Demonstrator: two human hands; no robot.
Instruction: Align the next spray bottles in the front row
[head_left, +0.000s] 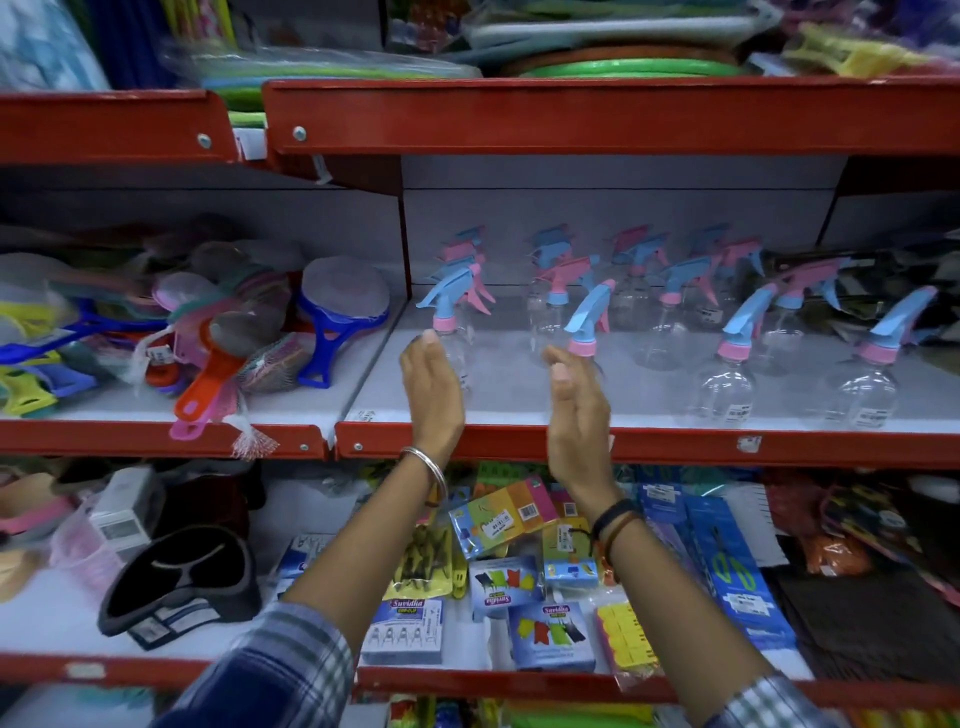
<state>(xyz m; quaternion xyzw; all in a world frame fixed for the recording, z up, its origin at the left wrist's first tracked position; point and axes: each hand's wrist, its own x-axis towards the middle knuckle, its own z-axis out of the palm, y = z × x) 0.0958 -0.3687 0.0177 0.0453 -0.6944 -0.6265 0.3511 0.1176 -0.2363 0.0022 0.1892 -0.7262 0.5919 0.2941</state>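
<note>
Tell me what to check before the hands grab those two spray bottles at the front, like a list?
1. Left hand free: ok, fingers straight, holding nothing.
2. Right hand free: ok, fingers relaxed, holding nothing.
3. Left spray bottle upright and near the left hand: ok; whether the fingertips touch it, cannot tell.
4. Middle spray bottle upright, right by the right hand: ok; contact, cannot tell.
5. Room around them: not ok behind, more bottles stand packed close and could be knocked.
6. Shelf in front of the two bottles bare, so they can slide forward: ok.
</note>
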